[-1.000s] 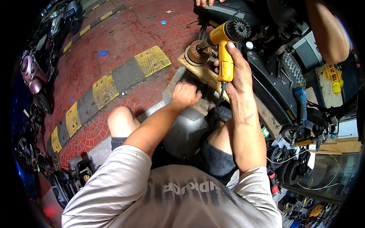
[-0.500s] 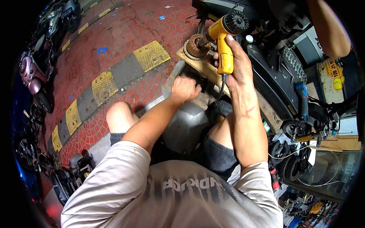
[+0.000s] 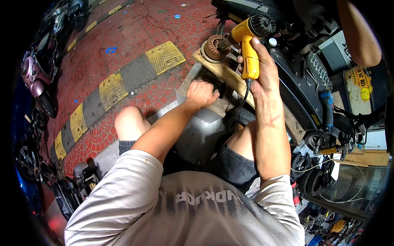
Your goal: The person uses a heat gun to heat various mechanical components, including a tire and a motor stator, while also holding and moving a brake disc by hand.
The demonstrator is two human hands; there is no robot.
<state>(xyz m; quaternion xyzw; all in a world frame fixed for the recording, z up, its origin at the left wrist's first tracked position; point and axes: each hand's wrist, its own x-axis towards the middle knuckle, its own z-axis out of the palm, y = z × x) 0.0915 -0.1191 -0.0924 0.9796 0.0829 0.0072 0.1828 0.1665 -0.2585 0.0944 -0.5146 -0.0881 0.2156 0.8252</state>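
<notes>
In my right hand (image 3: 264,67) is a yellow heat gun (image 3: 249,57) with a black rear cap, its fingers wrapped round the handle. The metal nozzle points left at a ring-shaped coil of brown windings (image 3: 214,46), close to its middle; I cannot tell if they touch. That coil sits on the far end of a wooden plank (image 3: 219,70). My left hand (image 3: 202,94) is closed in a fist on top of a grey box-like stand (image 3: 205,114) between my knees. Whatever its fingers may hold is hidden.
A black cord (image 3: 246,96) hangs from the heat gun's handle. To the right are a long black case (image 3: 293,88), a blue power tool (image 3: 327,110) and another person's arm (image 3: 361,35). A yellow-and-grey speed bump (image 3: 137,75) crosses the red paving, with parked scooters (image 3: 37,76) beyond.
The heat gun and my right hand have shifted slightly to the right, the nozzle still at the coil. My left hand stays where it was on the stand.
</notes>
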